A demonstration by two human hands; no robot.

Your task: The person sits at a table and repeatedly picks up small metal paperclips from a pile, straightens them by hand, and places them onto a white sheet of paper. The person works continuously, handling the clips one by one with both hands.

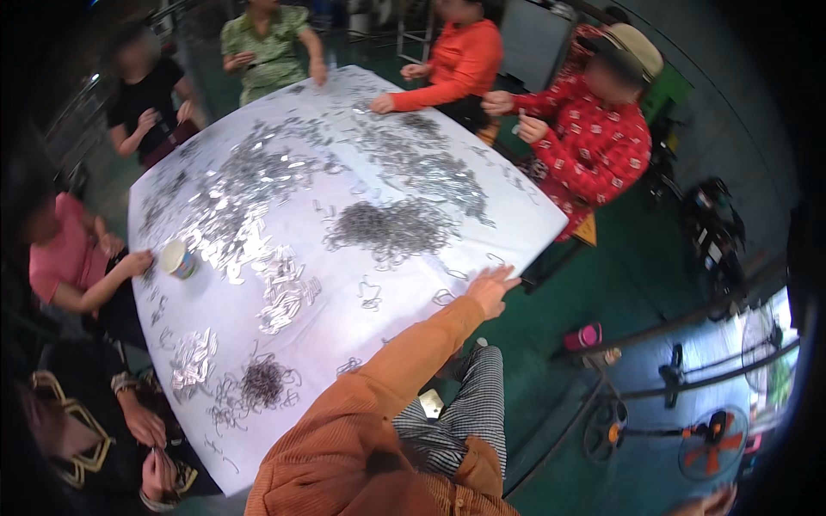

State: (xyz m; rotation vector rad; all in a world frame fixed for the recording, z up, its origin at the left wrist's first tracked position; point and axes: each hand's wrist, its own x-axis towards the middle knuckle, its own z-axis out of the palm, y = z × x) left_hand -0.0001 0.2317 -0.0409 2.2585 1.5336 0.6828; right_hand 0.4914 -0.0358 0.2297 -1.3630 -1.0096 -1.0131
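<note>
My left hand (493,291), in an orange corduroy sleeve, reaches across to the right edge of the white-covered table (327,344). Its fingers are spread, and nothing shows in them. Thin bent wire pieces (443,297) lie just left of it. Farther off is a dense heap of dark wire loops (391,230), and a smaller dark heap (264,382) lies at the near left. Shiny silvery strips (286,291) are scattered left of the middle. A hand (710,500), seemingly my right, is partly cut off at the lower right rim; its fingers are unclear.
People are around the table, among them one in red (594,138), one in orange-red (469,64) and one in pink (70,245). A paper cup (178,258) stands on the table's left side. At the lower right are a fan (712,443) and a pink container (585,336).
</note>
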